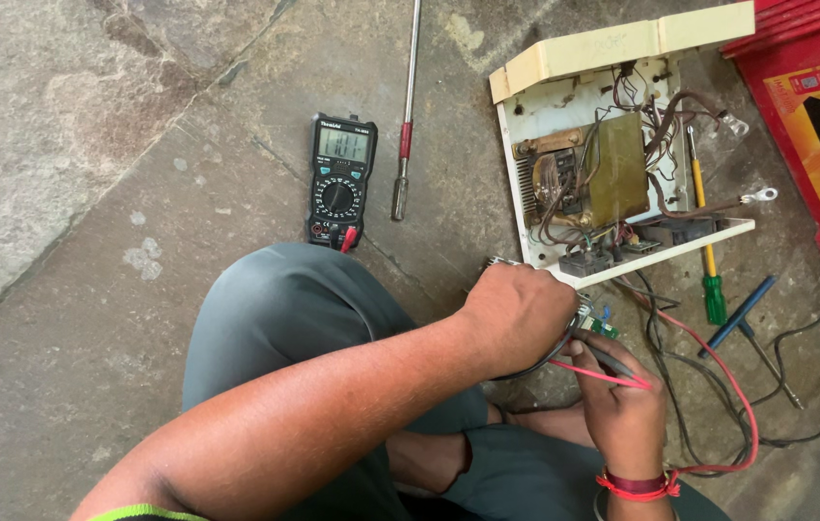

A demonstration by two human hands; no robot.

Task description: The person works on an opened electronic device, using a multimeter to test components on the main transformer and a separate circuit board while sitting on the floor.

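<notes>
Circuit board [601,323], small and green, sits clenched in your left hand [518,314] just below the open cream case [612,145]. Your right hand [622,400] pinches the red probe [598,373] onto it. Brace that wrist, and glance at the meter [340,181] past your knee.
</notes>
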